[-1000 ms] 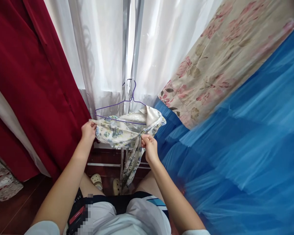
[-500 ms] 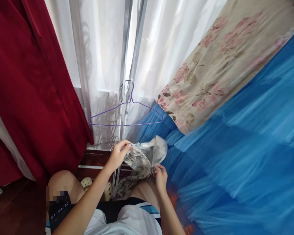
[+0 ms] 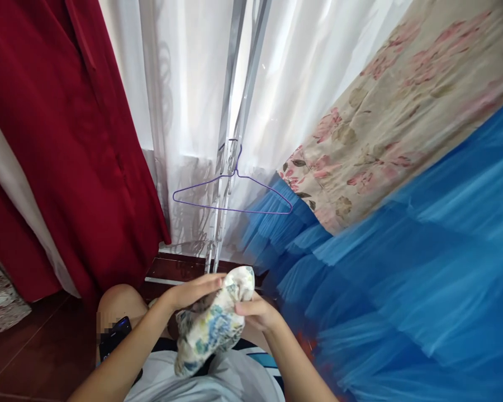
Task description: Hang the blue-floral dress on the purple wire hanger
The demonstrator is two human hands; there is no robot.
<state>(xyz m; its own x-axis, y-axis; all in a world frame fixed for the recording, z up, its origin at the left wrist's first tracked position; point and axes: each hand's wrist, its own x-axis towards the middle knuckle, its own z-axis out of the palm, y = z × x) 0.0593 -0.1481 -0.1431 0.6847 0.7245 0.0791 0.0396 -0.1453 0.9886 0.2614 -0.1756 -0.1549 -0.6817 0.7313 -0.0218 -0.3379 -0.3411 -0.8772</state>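
Head view, one moment, catalogued.

Left hand (image 3: 193, 291): fingers extended and lightly curled, laid over the top of the floral cloth (image 3: 212, 324), thumb side toward the body; it grips the bundle's upper edge.

Right hand (image 3: 255, 314): fingers folded around the cloth's right side, clasping it; fingertips press into the fabric.

Floral cloth: white ground with blue and green flower print, gathered into a crumpled bundle between both hands, just above the lap. Its upper end bulges near the fingertips of the left hand; its lower end droops onto the white shorts (image 3: 218, 385).

Arms: both forearms rise from the lower edge of the picture and converge at the bundle, the left from lower left, the right from lower right, elbows bent.

Surroundings: purple wire hanger (image 3: 232, 192), bare, hangs on the metal rack post (image 3: 230, 167) before the white sheer curtain (image 3: 184, 100), well above the hands. Red curtain (image 3: 67, 128) at left. Blue tulle fabric (image 3: 402, 279) at right, with a beige floral fabric (image 3: 402, 95) above it. Dark wooden floor (image 3: 33, 352) at lower left.
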